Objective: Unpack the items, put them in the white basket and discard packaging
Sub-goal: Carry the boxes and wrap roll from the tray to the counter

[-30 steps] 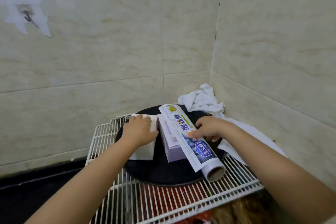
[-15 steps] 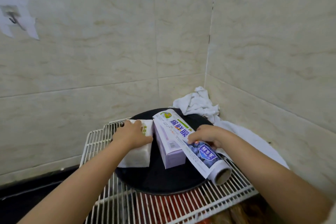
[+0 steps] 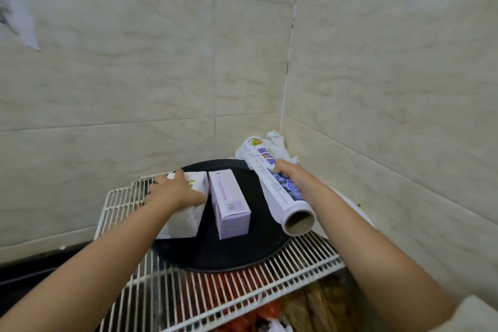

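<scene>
A round black tray (image 3: 237, 253) sits on a white wire rack (image 3: 242, 288). On the tray lie a white tissue pack (image 3: 186, 218) at the left and a lilac box (image 3: 229, 207) in the middle. My left hand (image 3: 172, 191) rests on top of the tissue pack, fingers bent over its far edge. My right hand (image 3: 289, 172) grips a roll of cling film (image 3: 277, 188) with a printed wrapper, lifted clear of the box at the tray's right edge, its open cardboard core facing me. No white basket is in view.
A crumpled white cloth (image 3: 275, 143) lies in the tiled corner behind the tray. Tiled walls close in at the back and right. Red bags (image 3: 237, 304) show below the rack. A dark counter (image 3: 32, 269) lies to the left.
My right hand has lifted the cling film roll off the lilac box and swung it to the right. My left hand stays on the tissue pack.
</scene>
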Demonstrator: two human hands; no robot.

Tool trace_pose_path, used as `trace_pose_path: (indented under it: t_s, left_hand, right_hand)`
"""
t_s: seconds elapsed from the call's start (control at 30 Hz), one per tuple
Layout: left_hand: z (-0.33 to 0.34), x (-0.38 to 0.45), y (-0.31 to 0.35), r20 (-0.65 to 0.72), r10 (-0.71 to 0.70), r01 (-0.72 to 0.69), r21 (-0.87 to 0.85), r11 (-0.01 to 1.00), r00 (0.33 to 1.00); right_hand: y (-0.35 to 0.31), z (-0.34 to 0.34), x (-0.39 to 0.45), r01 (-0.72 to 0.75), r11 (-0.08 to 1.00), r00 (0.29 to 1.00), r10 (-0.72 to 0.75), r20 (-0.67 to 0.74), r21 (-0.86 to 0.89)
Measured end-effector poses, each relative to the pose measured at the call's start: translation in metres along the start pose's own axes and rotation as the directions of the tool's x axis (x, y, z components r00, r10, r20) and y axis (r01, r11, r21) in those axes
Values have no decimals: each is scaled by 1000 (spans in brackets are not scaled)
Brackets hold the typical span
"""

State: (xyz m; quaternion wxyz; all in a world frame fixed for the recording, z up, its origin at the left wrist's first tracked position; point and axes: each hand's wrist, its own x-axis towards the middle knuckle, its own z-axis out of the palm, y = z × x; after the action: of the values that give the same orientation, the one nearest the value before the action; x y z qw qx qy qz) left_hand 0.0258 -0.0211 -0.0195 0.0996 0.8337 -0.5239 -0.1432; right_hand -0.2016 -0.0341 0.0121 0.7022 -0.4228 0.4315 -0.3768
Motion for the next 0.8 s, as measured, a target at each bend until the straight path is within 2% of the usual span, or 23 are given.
trace_pose_path:
  t_s: [0.13, 0.2, 0.23, 0.3, 0.37, 0.47, 0.57, 0.67, 0.8]
  left_hand:
    - [-3, -27, 4, -65, 31, -27, 64, 998, 997]
    - [-5, -41, 0, -94, 12, -5, 76, 997, 995]
    - [-7, -48, -3, -114, -6, 15, 81, 997, 993]
    - [-11, -66, -13, -163, -51, 67, 96, 993, 985]
    - [-15, -86, -24, -225, -92, 118, 104, 988, 970]
    - [-21, -124, -40, -341, -132, 185, 128, 974, 931]
    - [-25, -164, -69, -457, -159, 238, 119, 964, 875]
    - [-29, -210, -116, -517, -243, 343, 107, 933, 821]
    - [-32, -279, -199, -554, -412, 521, 47, 852, 724]
  right_hand:
    - [7, 16, -12, 76, 970, 997, -77, 4, -232]
    - [9, 20, -15, 105, 898, 991, -131, -32, -427]
    - [9, 21, -16, 114, 801, 981, -185, -62, -588]
    - [10, 25, -21, 133, 475, 944, -329, -35, -870]
    - [14, 33, -27, 160, 173, 906, -418, 74, -972]
    - [28, 60, -36, 249, -127, 836, -473, 279, -960]
    - [46, 102, -53, 347, -308, 757, -466, 458, -886]
    - [76, 153, -77, 457, -396, 682, -419, 600, -796]
    - [130, 229, -117, 625, -409, 596, -300, 745, -665]
